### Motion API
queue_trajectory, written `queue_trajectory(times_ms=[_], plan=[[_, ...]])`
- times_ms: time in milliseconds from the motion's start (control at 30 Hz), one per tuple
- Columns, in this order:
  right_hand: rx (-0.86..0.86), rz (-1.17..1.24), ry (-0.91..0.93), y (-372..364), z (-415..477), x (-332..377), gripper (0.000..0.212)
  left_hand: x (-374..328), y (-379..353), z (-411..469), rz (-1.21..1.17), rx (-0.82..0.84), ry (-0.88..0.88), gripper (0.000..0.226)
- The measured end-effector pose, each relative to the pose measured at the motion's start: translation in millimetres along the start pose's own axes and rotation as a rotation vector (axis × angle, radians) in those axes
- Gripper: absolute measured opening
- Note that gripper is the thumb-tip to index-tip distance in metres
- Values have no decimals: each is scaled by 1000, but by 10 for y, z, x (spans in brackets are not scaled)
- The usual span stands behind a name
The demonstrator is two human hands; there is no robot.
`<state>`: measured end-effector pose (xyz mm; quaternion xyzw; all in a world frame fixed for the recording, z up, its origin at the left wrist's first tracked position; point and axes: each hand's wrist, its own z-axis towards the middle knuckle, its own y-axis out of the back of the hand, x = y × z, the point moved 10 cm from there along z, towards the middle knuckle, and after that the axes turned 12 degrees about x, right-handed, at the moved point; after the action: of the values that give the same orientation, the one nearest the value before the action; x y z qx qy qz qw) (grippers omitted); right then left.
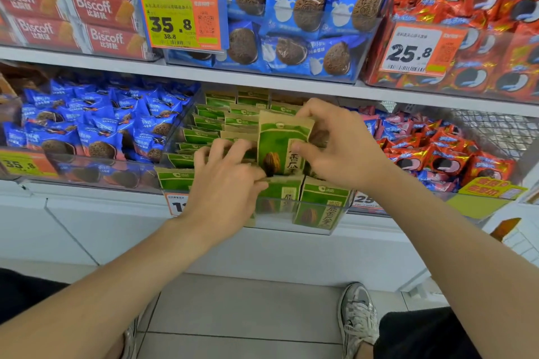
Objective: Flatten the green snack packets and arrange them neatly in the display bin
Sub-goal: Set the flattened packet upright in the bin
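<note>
Right hand (335, 148): thumb and fingertips pinch one raised packet (280, 146), upright and standing higher than the rows around it. Left hand (224, 181), just left of that pinch: fingers are bent over the tops of the green snack packets (215, 116); we cannot tell whether it grasps one. All of them sit in the clear display bin (320, 223), whose front wall is below the grip, at the edge of a white shelf (87, 201). Left of the grip are blue biscuit packets (96, 125), right of it red ones (437, 154). An upper shelf (262, 77) runs above. Below lie pale floor tiles (248, 309) and a silver shoe (358, 315).
</note>
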<state>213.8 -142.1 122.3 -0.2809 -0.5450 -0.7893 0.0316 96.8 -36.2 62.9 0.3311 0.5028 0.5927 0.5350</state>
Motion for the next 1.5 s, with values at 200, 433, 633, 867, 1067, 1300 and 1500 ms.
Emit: queue_trajectory(times_ms=[200,433,633,867,1067,1300,1500], plan=[[167,-156,-30,-250,41,-75,11,73,-18,71,-9,43,29,14],[288,-392,-18,-475,111,10,33,52,122,22,-84,-134,34,22],[465,-465,-130,-652,104,-118,35,-22,13,11,-42,-73,-104,36],[1,-315,-104,-209,127,-107,17,-131,-28,-26,-43,-73,-201,15],[164,-576,-206,-403,288,-207,14,-241,-169,-52,54,1,-216,35],[-196,-434,-193,-44,385,-220,6,-256,-178,-64,86,6,-231,43],[-343,-267,115,164,121,218,8,-272,-61,-120,39,-5,-285,22]])
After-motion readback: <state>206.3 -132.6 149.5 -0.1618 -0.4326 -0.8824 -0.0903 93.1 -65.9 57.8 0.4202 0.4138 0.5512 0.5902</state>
